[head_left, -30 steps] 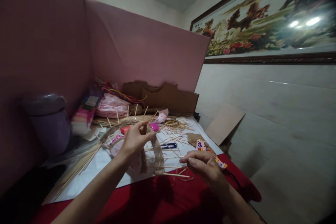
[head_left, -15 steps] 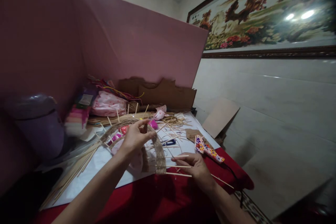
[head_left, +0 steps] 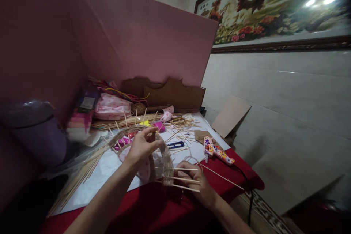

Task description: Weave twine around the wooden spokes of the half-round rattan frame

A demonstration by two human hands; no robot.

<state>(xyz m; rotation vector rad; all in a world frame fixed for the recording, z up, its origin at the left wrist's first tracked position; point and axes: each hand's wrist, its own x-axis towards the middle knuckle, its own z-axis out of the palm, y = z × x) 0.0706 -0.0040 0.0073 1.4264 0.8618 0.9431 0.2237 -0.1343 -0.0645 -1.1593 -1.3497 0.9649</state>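
A curved basket frame (head_left: 168, 164), woven of brown twine round thin wooden sticks, is held above the table's near edge. My left hand (head_left: 144, 144) is closed on the top of its rim, thumb and fingers pinching it. Stick ends jut out along the rim, and pale printed cloth (head_left: 144, 170) shows inside the curve. At the right end of the weave, my right hand (head_left: 193, 179) is closed among several projecting sticks. Its fingers pinch the twine (head_left: 189, 158), which loops away over the white sheet; the fingertips are partly hidden behind the sticks.
Blue thread snips (head_left: 175, 145) lie beyond the weave. A flower-patterned glue gun (head_left: 218, 151) with a black cord rests at right on the red cloth (head_left: 156, 204). Long sticks (head_left: 79, 179) lie at left. Cardboard (head_left: 172, 95), a pink cloth bundle (head_left: 113, 106) and a twine ball (head_left: 138, 108) stand behind.
My right hand has moved slightly down, closer to the woven end, drawing the twine behind the sticks. My left hand keeps its grip on the rim. The view has shifted a little.
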